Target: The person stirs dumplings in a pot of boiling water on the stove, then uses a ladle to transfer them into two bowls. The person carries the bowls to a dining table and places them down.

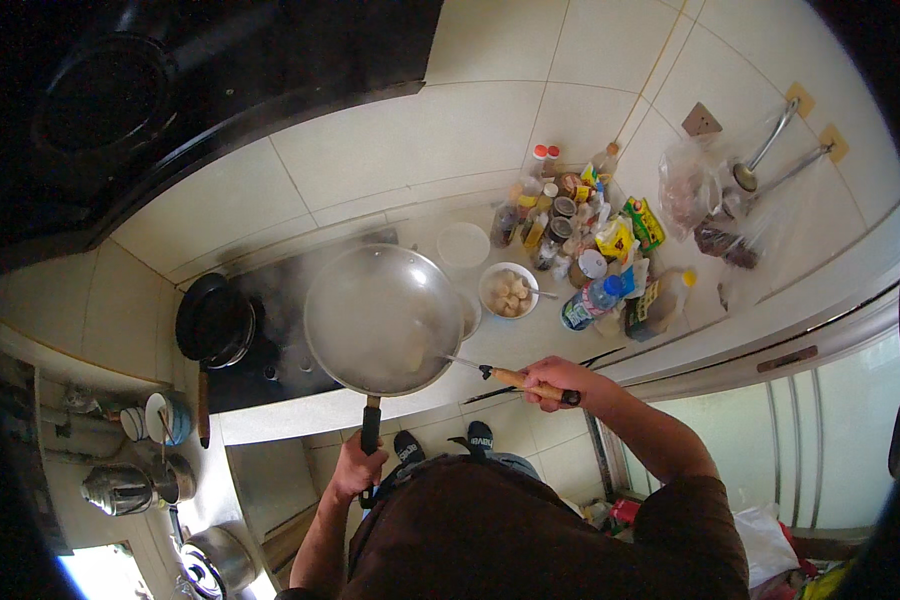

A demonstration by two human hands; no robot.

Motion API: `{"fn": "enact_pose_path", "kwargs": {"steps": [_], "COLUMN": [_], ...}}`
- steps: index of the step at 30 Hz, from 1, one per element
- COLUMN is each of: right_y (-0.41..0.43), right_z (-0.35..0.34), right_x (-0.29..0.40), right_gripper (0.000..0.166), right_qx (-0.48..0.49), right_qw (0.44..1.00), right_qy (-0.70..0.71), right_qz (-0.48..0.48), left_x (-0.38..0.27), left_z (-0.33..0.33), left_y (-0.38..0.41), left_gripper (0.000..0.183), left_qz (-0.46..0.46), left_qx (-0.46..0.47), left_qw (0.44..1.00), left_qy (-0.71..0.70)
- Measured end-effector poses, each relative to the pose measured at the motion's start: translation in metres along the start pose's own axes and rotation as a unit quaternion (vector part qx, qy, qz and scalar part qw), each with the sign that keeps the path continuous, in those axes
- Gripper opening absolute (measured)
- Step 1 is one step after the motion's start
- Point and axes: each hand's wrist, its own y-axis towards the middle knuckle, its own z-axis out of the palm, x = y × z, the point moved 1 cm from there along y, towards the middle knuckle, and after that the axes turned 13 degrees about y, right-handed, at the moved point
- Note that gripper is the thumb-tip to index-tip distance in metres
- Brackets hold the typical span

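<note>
My left hand (360, 463) grips the black handle of a wide steel wok (360, 322) that is tilted over the stove and the counter edge. Steam fills the wok and blurs its contents; a pale patch shows low on its right side. In my right hand (559, 382) is the wooden handle of a metal cooking utensil (521, 379), whose head is lost in the steam inside the wok. Right of the wok, a white bowl (508, 291) holds pale lumps of food and a spoon. Another dish (470, 313) is partly hidden behind the wok's rim.
A black frying pan (210, 319) rests at the stove's left end. Bottles and jars (562, 217) crowd the counter corner, with a blue-capped bottle (591, 301) nearest. Ladles (765, 150) and plastic bags (690, 184) hang on the right wall. The range hood (195, 97) juts overhead.
</note>
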Motion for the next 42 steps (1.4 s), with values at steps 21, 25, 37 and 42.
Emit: {"fn": "enact_pose_path", "kwargs": {"steps": [21,25,37,42], "right_y": [-0.043,-0.064,-0.079,-0.055], "right_z": [0.009,0.011,-0.044,-0.072], "right_x": [-0.008,0.004,0.003,-0.006], "right_gripper": [0.031,0.035,0.021,0.015], "right_qx": [-0.033,-0.022,-0.113,-0.161], "right_qw": [0.996,0.993,0.977,0.965], "right_qy": [0.041,0.080,0.097,0.039], "right_qz": [-0.075,-0.088,-0.153,-0.205], "left_x": [-0.003,0.000,-0.006,0.007], "left_z": [0.008,0.012,0.017,0.014], "left_y": [0.003,0.012,0.019,0.022], "left_gripper": [0.025,0.026,0.025,0.025], "left_qz": [0.019,0.017,0.013,0.017], "left_qx": [0.025,0.032,0.008,0.001], "left_qw": [0.999,0.999,1.000,1.000], "left_qy": [-0.033,0.000,-0.002,-0.012]}}
